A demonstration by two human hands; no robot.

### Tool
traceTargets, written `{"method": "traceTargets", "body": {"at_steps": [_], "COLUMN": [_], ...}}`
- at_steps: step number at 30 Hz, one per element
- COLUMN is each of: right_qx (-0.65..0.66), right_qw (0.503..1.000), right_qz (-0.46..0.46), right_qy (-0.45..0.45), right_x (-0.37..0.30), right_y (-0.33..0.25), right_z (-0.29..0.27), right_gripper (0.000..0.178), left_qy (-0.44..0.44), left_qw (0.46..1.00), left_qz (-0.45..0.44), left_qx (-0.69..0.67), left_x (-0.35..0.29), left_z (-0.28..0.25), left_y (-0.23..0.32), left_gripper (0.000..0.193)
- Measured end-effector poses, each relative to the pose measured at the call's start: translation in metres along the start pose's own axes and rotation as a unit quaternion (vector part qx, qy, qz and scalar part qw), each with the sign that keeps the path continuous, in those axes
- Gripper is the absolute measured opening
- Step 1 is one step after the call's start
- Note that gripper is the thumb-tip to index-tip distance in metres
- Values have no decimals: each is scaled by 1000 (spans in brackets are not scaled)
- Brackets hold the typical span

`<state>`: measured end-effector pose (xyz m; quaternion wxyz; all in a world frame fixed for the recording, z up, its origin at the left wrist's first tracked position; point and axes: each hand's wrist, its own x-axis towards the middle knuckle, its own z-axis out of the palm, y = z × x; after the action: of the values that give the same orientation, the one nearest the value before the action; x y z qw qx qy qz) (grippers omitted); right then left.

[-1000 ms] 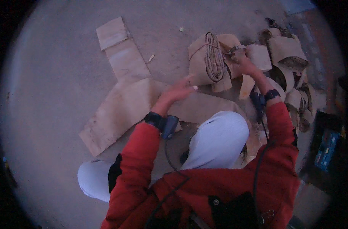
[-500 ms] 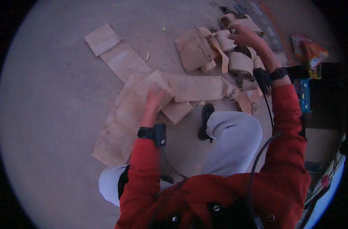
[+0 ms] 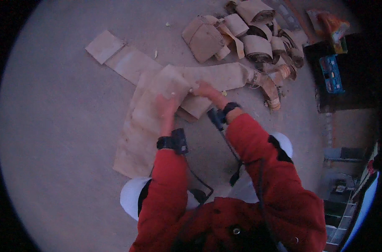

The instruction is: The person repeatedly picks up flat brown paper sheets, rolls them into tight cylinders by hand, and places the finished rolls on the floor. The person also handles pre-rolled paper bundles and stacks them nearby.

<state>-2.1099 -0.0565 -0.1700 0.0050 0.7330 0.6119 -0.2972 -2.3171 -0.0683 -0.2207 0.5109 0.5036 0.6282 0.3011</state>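
Wide, flat tan strips (image 3: 130, 138), like canvas or flattened hose, lie folded and crossed on the ground in front of me. My left hand (image 3: 167, 104) is on the upper folded layer, its fingers curled at it and somewhat blurred. Close by on the right, my right hand (image 3: 203, 89) pinches the edge of that same layer with closed fingers. One arm of the strip (image 3: 218, 75) runs right to a gathered, tied-looking end (image 3: 253, 77). Another arm (image 3: 105, 46) stretches to the far left. A short piece (image 3: 196, 107) shows beneath my right hand.
Several tan rolls (image 3: 258, 47) and a folded bundle (image 3: 203, 40) are heaped at the far right. Beyond them are a red-and-yellow bag (image 3: 334, 26) and a blue crate-like object (image 3: 331, 73) on a dark surface. Cables hang from the devices on both my wrists.
My right hand has come from the heap of rolls down and left to the strip's edge beside my left hand. The left hand stays on the strip. The whole view has shifted somewhat.
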Motion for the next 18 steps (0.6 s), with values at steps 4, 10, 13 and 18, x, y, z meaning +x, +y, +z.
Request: {"method": "traceTargets", "body": {"at_steps": [4,10,13,18], "right_qx": [-41,-67,68,153], "right_qw": [992,992,995,985], "right_qz": [69,80,-38,-65], "right_qy": [95,67,66,41], "right_x": [-3,-31,-43,-65], "right_y": [14,58,76,109], "right_z": [65,90,92,100], "right_gripper": [96,95,78,64], "left_qy": [74,22,-38,-134], "left_qw": [996,997,994,987], "left_qz": [53,37,73,53], "left_qx": [3,60,71,73], "left_x": [-19,-48,-47,-49], "left_z": [-7,35,69,125], "left_y": [-28,-50,-53,-71], "left_gripper": [72,89,93,94]}}
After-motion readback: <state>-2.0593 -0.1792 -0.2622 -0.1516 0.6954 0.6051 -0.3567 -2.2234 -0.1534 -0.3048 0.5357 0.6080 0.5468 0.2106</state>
